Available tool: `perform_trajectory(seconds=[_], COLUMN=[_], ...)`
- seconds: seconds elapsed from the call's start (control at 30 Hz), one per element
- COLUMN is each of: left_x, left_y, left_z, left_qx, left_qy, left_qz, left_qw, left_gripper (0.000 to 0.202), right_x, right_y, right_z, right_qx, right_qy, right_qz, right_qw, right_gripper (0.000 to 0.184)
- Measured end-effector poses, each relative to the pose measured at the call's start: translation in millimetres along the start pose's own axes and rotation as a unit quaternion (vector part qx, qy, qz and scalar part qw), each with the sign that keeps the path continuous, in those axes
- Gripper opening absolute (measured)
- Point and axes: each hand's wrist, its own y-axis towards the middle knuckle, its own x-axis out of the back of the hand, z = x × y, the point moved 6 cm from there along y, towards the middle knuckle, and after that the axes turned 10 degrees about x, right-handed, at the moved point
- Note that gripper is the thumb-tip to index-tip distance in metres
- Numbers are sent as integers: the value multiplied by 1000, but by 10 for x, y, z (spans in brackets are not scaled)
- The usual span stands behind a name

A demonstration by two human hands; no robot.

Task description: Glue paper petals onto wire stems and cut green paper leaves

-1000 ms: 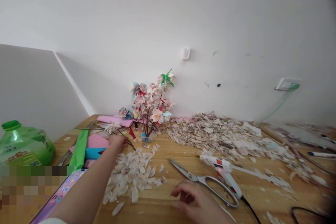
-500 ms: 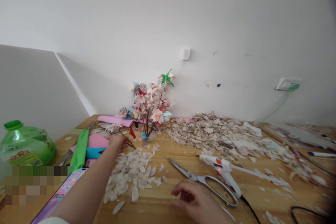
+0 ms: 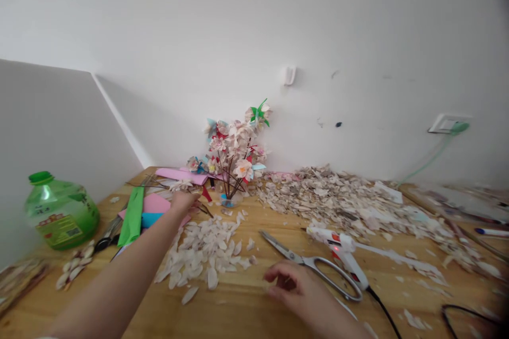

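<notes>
My left hand [image 3: 186, 202] reaches to the far left-middle of the table. Its fingers are bent together at the dark stems [image 3: 207, 212] of a pale artificial flower [image 3: 181, 186] lying there; the fingertips are partly hidden. Just right of it, a bunch of petal flowers [image 3: 238, 143] stands upright in a small clear holder [image 3: 229, 201]. Loose whitish petals [image 3: 204, 249] are spread below the left hand. My right hand [image 3: 296, 288] rests near the front, fingers curled with a gap to the thumb and nothing between them, beside metal scissors [image 3: 292, 257].
A white glue gun [image 3: 342, 249] with a black cord lies behind the scissors. A large heap of dry petals [image 3: 330, 196] runs along the wall. At left are a green bottle [image 3: 63, 217], green paper [image 3: 132, 214] and pink paper [image 3: 155, 203]. A green plug [image 3: 459, 127] sits in the wall socket.
The view has shifted, so most things appear slightly right and higher. The left hand stays at the stems; the right hand has barely moved. The phone at lower left no longer shows.
</notes>
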Motion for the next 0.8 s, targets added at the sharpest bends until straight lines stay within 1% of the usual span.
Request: perform_trajectory(seconds=[0.1,0.17,0.2,0.27,0.33,0.4,0.5,0.6,0.7,0.8], left_x=[81,168,212,295,353,371,295,125,-27,-87], left_y=[-174,-321,-397,-539,-662,-776,-940,-1071,-1165,-1257], left_z=[-32,-25,-6,82,227,392,608,750,820,833], left_qx=[-20,-54,-77,-123,-165,-208,-265,-296,-310,-325], left_qy=[14,16,14,16,31,60,120,176,216,236], left_qz=[41,52,56,60,59,55,58,84,118,155], left_qw=[999,997,995,990,984,975,955,935,918,903], left_gripper=[31,32,37,42,41,41,46,49,52,56], right_x=[26,73,106,186,259,294,272,204,115,42], right_y=[-9,-24,-38,-77,-127,-174,-217,-226,-213,-192], right_z=[-27,-71,-104,-179,-248,-301,-334,-320,-303,-309], right_qx=[16,21,16,-1,-21,-39,-51,-54,-58,-68], right_qy=[-26,-65,-91,-150,-207,-240,-234,-227,-246,-280], right_qz=[0,-4,-8,-24,-41,-48,-51,-59,-54,-44], right_qw=[1000,998,996,988,977,969,970,971,966,957], right_gripper=[17,17,17,20,25,30,40,45,46,48])
